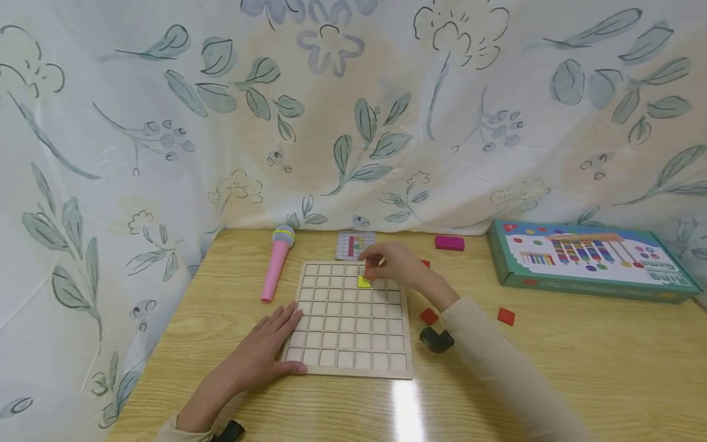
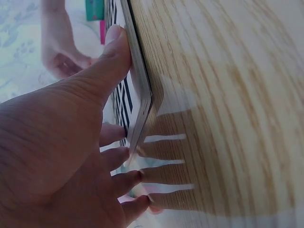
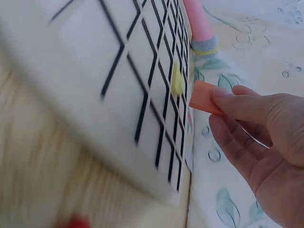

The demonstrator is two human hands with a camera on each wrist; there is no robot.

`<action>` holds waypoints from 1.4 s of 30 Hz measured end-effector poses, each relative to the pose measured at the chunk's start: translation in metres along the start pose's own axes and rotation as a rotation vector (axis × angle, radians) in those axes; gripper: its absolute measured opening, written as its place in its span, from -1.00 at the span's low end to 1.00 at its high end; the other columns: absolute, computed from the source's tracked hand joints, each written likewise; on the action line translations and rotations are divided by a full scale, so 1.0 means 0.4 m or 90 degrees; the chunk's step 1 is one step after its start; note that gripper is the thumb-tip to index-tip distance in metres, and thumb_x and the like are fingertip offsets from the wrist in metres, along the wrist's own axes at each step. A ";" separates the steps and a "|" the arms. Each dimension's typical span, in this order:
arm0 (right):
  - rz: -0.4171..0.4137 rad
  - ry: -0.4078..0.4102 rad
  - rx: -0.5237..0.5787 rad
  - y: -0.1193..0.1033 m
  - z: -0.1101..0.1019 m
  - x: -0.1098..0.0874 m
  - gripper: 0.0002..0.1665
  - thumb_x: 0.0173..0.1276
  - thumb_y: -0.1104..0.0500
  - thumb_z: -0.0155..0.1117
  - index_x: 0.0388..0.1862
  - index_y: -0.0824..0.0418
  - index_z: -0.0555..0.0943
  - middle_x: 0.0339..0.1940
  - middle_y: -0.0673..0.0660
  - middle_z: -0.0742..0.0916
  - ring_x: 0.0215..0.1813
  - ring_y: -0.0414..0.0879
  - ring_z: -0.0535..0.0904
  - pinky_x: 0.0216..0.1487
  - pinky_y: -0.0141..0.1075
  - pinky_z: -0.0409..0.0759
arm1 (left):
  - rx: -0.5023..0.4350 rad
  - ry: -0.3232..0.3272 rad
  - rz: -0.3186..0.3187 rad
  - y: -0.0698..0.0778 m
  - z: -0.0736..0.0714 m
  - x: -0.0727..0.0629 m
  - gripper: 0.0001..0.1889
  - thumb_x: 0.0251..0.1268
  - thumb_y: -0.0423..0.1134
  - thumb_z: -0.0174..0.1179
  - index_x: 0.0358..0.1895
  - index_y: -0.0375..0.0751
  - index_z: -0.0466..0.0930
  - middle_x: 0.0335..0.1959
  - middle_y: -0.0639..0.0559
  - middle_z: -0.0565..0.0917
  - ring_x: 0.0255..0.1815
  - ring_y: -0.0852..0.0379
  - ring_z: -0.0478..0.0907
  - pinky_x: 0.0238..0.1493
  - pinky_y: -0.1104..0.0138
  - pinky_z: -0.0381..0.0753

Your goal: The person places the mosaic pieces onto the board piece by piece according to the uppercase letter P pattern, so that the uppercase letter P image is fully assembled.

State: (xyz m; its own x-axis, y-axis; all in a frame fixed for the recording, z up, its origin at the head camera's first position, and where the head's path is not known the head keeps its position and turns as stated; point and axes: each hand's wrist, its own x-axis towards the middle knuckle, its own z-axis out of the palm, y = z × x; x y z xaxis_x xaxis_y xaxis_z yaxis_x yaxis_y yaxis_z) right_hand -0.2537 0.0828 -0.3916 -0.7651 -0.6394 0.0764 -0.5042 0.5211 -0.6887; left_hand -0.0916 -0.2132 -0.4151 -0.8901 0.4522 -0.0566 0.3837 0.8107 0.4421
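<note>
A square-celled wooden grid board (image 1: 338, 324) lies flat on the table. One yellow tile (image 1: 364, 282) sits in a cell near its far edge. Between thumb and fingers, my right hand (image 1: 394, 264) pinches an orange-red square tile (image 3: 202, 97), held just above the board beside the yellow one. My left hand (image 1: 262, 353) rests at the board's near left corner; its fingers are spread along the left side and its thumb touches the near edge. In the left wrist view, the thumb (image 2: 114, 52) lies on the board's rim.
Red tiles lie right of the board, one close by (image 1: 428, 316) and another farther out (image 1: 506, 316). A pink toy microphone (image 1: 275, 270) is at the left. Behind the board is a patterned card (image 1: 347, 245); a magenta block (image 1: 450, 243) and a green game box (image 1: 585, 288) stand farther right.
</note>
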 end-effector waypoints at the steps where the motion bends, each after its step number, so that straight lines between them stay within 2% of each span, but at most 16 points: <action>1: 0.001 0.000 0.009 -0.002 0.008 0.008 -0.59 0.21 0.28 0.45 0.05 0.33 0.66 -0.34 0.00 0.68 -0.20 -0.13 0.59 -0.10 -0.32 0.63 | 0.001 -0.001 -0.001 0.000 0.000 0.000 0.01 0.12 0.21 0.32 0.50 -0.34 0.13 0.55 -0.23 0.10 0.53 -0.31 -0.01 0.45 -0.20 0.03; 7: -0.009 -0.015 0.041 -0.020 0.049 0.046 -0.62 0.24 0.29 0.43 0.05 0.30 0.67 -0.33 -0.02 0.67 -0.22 -0.15 0.58 -0.16 -0.38 0.61 | 0.004 0.003 -0.002 -0.002 0.001 -0.001 0.02 0.11 0.22 0.33 0.50 -0.34 0.14 0.54 -0.23 0.11 0.53 -0.31 0.00 0.45 -0.19 0.04; 13: -0.033 -0.022 0.030 -0.026 0.079 0.063 -0.66 0.27 0.37 0.37 0.04 0.35 0.66 -0.32 0.05 0.69 -0.24 -0.15 0.59 -0.23 -0.41 0.58 | -0.001 0.001 -0.003 -0.001 0.001 0.000 0.02 0.11 0.22 0.32 0.50 -0.35 0.14 0.54 -0.23 0.11 0.53 -0.31 -0.01 0.45 -0.20 0.04; 24: -0.011 -0.019 -0.002 -0.037 0.089 0.062 -0.72 0.28 0.40 0.34 -0.02 0.35 0.68 -0.29 0.10 0.72 -0.22 -0.12 0.62 -0.19 -0.38 0.62 | 0.004 0.002 -0.006 -0.004 0.006 0.001 0.03 0.11 0.27 0.29 0.50 -0.33 0.13 0.55 -0.23 0.10 0.53 -0.30 -0.01 0.45 -0.20 0.04; 32: 0.014 -0.015 -0.010 -0.028 0.100 0.060 -0.75 0.27 0.37 0.37 -0.06 0.31 0.70 -0.28 0.05 0.73 -0.22 -0.16 0.61 -0.14 -0.39 0.62 | 0.000 -0.008 -0.013 -0.006 0.006 0.001 0.05 0.11 0.30 0.27 0.51 -0.32 0.12 0.56 -0.21 0.08 0.55 -0.28 -0.04 0.46 -0.19 0.02; 37: 0.035 -0.016 -0.003 -0.025 0.088 0.050 -0.72 0.30 0.33 0.36 0.00 0.29 0.69 -0.24 0.04 0.71 -0.19 -0.16 0.58 -0.11 -0.37 0.60 | -0.001 -0.015 -0.019 -0.006 0.005 0.000 0.05 0.11 0.29 0.28 0.52 -0.31 0.11 0.56 -0.20 0.07 0.55 -0.27 -0.05 0.46 -0.18 0.02; 42: 0.066 0.013 -0.009 -0.005 0.037 0.018 -0.67 0.34 0.34 0.30 0.08 0.28 0.66 -0.10 0.11 0.72 -0.04 -0.05 0.59 0.06 -0.22 0.60 | -0.008 -0.015 -0.018 -0.006 0.003 0.000 0.04 0.11 0.29 0.27 0.52 -0.30 0.10 0.56 -0.20 0.06 0.55 -0.27 -0.06 0.47 -0.18 0.00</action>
State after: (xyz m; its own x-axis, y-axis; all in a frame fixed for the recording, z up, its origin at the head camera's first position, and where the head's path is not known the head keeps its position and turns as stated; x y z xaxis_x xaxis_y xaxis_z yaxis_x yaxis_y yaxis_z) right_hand -0.2524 0.0688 -0.4003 -0.8216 -0.5697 0.0206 -0.4274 0.5915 -0.6837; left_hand -0.0923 -0.2147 -0.4174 -0.8944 0.4380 -0.0904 0.3552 0.8185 0.4515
